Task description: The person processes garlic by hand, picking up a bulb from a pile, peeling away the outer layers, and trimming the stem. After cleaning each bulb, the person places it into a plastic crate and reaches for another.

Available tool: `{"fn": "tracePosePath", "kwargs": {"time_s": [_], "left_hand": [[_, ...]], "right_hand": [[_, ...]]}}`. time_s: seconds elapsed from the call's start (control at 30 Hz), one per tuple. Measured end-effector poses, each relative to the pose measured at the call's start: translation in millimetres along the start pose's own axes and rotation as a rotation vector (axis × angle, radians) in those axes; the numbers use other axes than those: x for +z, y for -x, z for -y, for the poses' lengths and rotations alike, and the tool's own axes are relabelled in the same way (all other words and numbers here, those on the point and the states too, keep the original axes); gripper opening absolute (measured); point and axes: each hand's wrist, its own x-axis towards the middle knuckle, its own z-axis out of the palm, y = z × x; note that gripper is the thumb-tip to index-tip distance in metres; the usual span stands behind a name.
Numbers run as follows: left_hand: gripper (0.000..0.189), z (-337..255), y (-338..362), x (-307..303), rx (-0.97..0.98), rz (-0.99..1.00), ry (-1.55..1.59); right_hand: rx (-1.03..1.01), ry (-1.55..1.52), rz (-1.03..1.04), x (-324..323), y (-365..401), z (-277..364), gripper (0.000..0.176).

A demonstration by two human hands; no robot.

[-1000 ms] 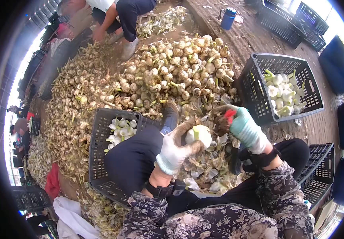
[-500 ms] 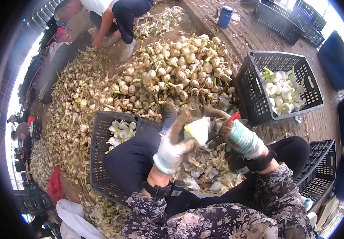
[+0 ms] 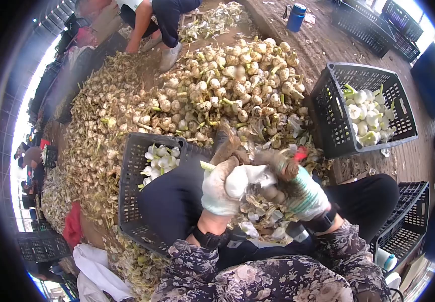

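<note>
My left hand (image 3: pixel 218 189), in a soiled white knit glove, is closed around a peeled white garlic bulb (image 3: pixel 236 182). The bulb's pale green stem pokes out to the left above the glove. Close by on the right is my right hand (image 3: pixel 300 189), gloved in white and green with dirt-browned fingers. Those fingers are curled and blurred by motion, so what they grip cannot be made out; a red piece (image 3: pixel 301 153) shows at them. Papery garlic skins (image 3: pixel 262 216) lie below, between my legs.
A large heap of unpeeled garlic (image 3: pixel 237 80) spreads ahead and leftward. Black crates with white bulbs stand at my left knee (image 3: pixel 126 191) and to the right (image 3: pixel 323 121). Another person (image 3: pixel 147 25) bends over the heap at the far left. A blue bottle (image 3: pixel 296 18) stands behind.
The bulb has turned and moved slightly down and left into my left palm, its stem now pointing left. My right hand has moved down a little. The whole view has shifted slightly.
</note>
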Motion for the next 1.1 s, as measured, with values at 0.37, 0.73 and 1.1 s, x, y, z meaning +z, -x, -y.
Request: {"fn": "tracePosePath", "kwargs": {"time_s": [0.37,0.73,1.1], "left_hand": [[0.046,1,-5,12,-0.265,0.037,0.508],[0.031,0,-6,6,-0.445,-0.048,0.883],[0.027,7,-15,-3,-0.605,-0.164,0.879]], "right_hand": [[-0.013,-0.235,0.267,-13,-22,10,0.019],[-0.4,0.661,-0.158,-31,-47,7,0.009],[-0.62,1.673,-0.054,-15,-27,6,0.041]]}}
